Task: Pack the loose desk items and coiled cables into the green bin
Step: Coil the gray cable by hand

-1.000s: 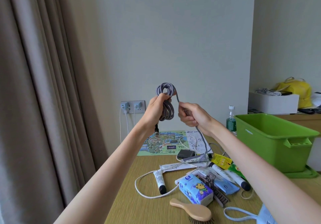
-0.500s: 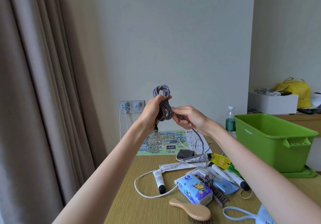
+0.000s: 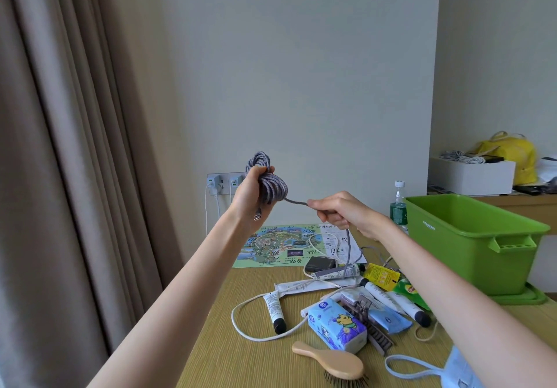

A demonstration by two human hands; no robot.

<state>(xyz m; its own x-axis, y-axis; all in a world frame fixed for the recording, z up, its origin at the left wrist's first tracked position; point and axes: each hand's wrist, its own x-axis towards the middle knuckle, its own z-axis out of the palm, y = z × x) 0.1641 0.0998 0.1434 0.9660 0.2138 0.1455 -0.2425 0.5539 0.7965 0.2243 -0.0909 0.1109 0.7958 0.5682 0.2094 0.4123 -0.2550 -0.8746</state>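
Closest to me on the desk (image 3: pixel 211 366) there's a wooden hairbrush (image 3: pixel 328 359) by the near edge, then a tissue pack (image 3: pixel 337 323) and a white cable (image 3: pixel 256 332) looped around a tube (image 3: pixel 274 309). Up in the air, my left hand (image 3: pixel 250 196) is closed round the coiled purple cord (image 3: pixel 269 187), and my right hand (image 3: pixel 343 211) pinches its loose tail. The green bin (image 3: pixel 470 243) sits at the far right edge, nothing visible inside.

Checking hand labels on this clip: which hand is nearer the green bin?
Right. The right hand pinches the cable's loose end just left of the bin; the left hand holds the coil farther left, toward the wall outlet.
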